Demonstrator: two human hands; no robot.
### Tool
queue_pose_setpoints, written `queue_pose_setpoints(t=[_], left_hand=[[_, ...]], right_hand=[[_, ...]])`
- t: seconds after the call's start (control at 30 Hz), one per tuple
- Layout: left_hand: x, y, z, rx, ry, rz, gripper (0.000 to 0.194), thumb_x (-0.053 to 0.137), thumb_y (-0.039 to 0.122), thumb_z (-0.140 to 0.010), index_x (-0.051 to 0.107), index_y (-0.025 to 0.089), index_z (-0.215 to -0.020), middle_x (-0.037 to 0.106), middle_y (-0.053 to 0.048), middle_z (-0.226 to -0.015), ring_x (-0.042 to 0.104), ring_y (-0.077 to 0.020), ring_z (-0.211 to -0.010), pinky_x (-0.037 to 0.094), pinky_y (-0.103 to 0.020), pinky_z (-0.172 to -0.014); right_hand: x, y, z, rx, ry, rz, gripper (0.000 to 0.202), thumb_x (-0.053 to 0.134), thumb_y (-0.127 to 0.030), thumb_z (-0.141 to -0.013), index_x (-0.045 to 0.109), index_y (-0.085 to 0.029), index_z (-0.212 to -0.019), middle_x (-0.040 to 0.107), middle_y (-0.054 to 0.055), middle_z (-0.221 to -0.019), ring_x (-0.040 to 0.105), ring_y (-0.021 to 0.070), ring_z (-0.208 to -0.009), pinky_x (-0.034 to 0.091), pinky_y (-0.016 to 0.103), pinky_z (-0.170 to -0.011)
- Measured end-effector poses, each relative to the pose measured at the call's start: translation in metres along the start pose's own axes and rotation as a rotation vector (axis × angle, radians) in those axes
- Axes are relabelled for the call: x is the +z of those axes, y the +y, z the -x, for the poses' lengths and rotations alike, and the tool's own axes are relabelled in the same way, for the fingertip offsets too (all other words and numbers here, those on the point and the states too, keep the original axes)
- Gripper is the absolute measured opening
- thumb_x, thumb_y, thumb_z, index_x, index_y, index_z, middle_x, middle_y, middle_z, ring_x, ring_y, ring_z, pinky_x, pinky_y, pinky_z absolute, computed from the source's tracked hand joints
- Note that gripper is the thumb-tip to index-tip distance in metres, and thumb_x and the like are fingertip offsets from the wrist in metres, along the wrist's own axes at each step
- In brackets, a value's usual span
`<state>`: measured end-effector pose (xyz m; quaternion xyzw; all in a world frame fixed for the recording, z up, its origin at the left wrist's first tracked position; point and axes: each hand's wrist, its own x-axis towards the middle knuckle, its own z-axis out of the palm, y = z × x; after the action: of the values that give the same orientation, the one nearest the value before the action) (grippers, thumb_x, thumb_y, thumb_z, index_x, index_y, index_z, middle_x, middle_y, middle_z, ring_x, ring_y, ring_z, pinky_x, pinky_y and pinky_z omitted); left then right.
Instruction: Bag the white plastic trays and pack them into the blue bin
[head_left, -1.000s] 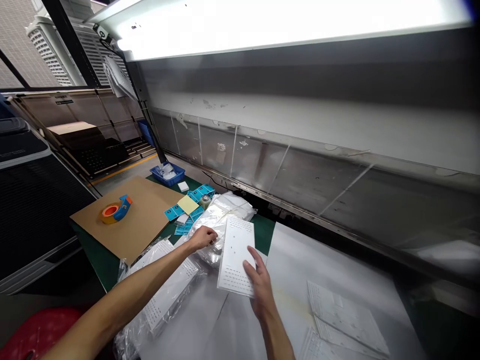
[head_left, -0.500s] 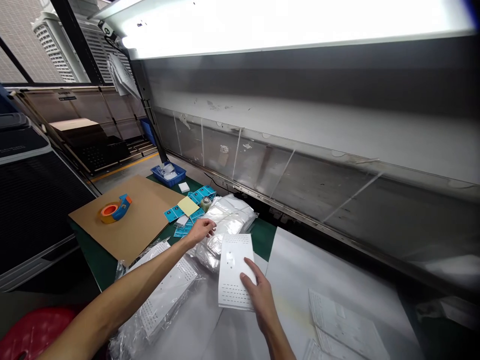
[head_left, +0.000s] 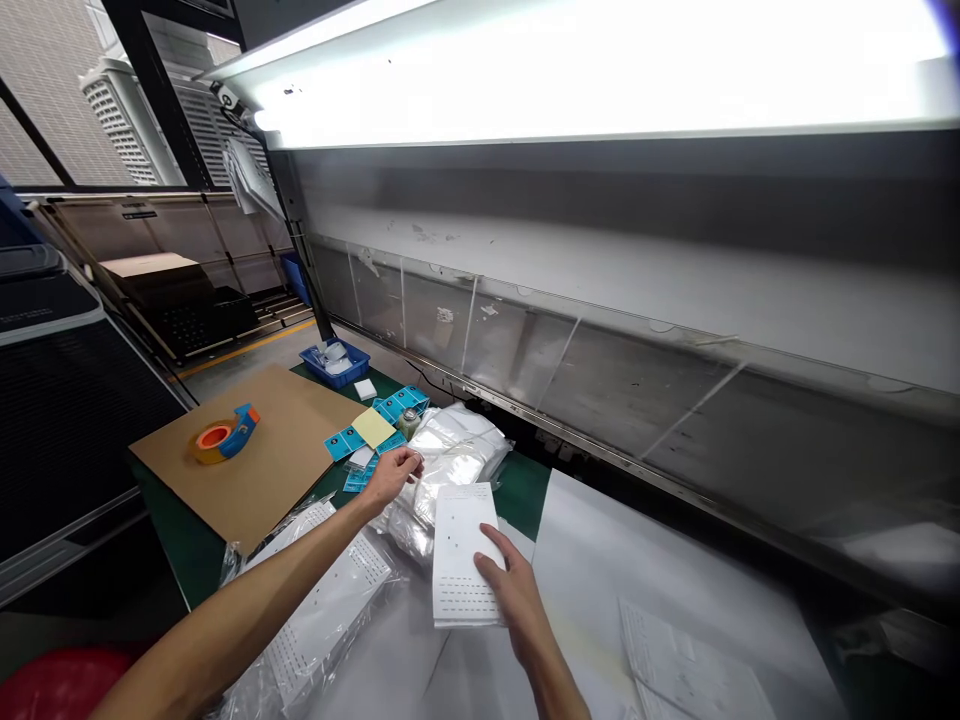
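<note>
My right hand point(head_left: 514, 580) grips the right edge of a white perforated sheet stack point(head_left: 461, 550), thumb and fingers on its face. Up and to the left, my left hand point(head_left: 395, 474) is closed with fingertips together at the near edge of a pile of clear plastic bags point(head_left: 457, 440); what they pinch, if anything, is too small to make out. Below my left forearm lie more perforated white sheets point(head_left: 330, 610) in clear plastic. Beyond my left hand are a yellow note pad point(head_left: 373, 428), blue label strips point(head_left: 401, 403) and a small jar point(head_left: 409, 422).
A tape dispenser point(head_left: 225, 436) rests on a cardboard sheet point(head_left: 277, 400) at the left. Behind it stands a blue tray point(head_left: 335, 364). Further perforated sheets point(head_left: 690, 660) lie at the lower right. A metal-edged panel point(head_left: 600, 430) runs behind the table under a bright lamp.
The camera view has tilted slightly upward. My left hand stays closed near the bags, and my right hand still holds the sheets in nearly the same place.
</note>
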<state>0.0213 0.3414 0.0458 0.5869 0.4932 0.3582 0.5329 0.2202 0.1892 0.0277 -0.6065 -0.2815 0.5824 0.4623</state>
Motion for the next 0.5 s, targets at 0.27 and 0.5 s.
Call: queue_pose_setpoints(t=[0.27,0.5], left_hand=[[0.009,0.022,0.029,0.166,0.024,0.024,0.022,0.057,0.036,-0.079,0.061,0.016,-0.071,0.059,0.0,-0.067,0.053,-0.014,-0.066,0.041,-0.026,-0.065],[-0.016,0.036,0.078,0.167,0.2,0.305,0.019,0.057,0.035,-0.082,0.062,0.017,-0.078,0.061,-0.001,-0.074,0.055,-0.0133,-0.07,0.045,-0.026,-0.07]], right_hand=[[0.037,-0.023,-0.083,-0.07,0.051,-0.005,0.046,0.065,-0.026,-0.073,0.055,-0.018,-0.117,0.064,0.007,-0.105,0.063,0.0193,-0.084,0.049,0.035,-0.077],[0.047,-0.006,-0.098,-0.169,0.139,0.069,0.043,0.06,-0.034,-0.08,0.053,-0.019,-0.119,0.056,0.008,-0.12,0.057,0.0212,-0.1,0.046,0.041,-0.086]])
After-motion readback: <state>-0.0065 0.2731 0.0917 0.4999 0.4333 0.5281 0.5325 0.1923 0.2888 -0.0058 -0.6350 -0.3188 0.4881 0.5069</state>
